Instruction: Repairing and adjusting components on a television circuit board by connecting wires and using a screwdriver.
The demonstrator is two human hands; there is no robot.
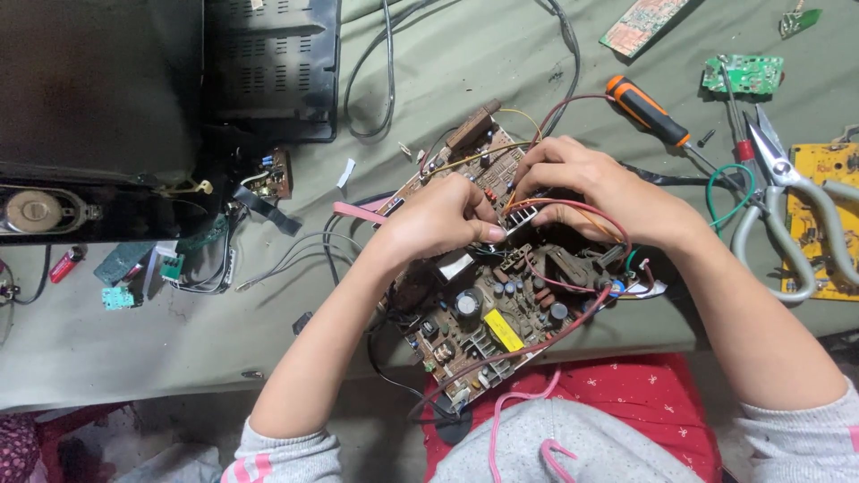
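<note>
Both hands meet over the circuit board [483, 313]: left hand [443, 219] and right hand [586, 183] fingers pinch its red wires [582, 207] mid-board.

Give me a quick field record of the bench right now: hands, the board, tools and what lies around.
left hand: fingers pinched at the middle of the circuit board
right hand: resting on the board's far part, among red wires
board: brown, tilted, with a yellow block, overhanging the table's near edge
tools: orange-handled screwdriver, grey-handled scissors to the right
surface: grey-green cloth
left side: black casing, red lighter
grip: whether either hand holds a part, cannot tell
</note>
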